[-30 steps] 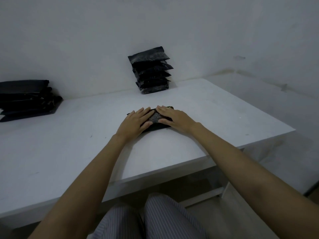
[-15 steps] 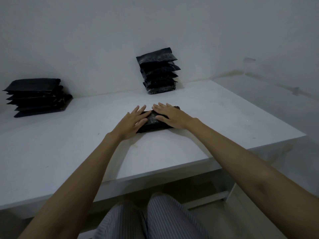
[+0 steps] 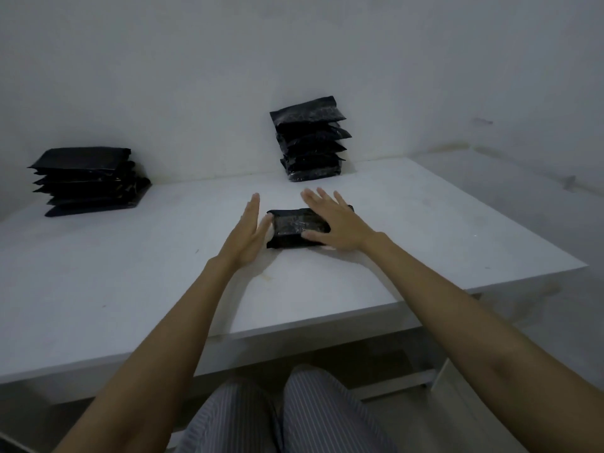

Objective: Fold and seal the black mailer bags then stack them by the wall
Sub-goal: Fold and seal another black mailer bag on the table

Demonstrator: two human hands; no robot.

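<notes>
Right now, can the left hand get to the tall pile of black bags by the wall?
Probably yes: the left hand is open, and only bare table lies between it and the tall pile.

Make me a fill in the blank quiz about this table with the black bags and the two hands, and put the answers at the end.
1. The right hand rests on the folded ____ in front of the person.
2. The left hand is at that bag's ____ end.
3. The stack straight ahead leans against the ____.
4. The other pile sits at the table's far ____ corner.

Answers: bag; left; wall; left
</notes>
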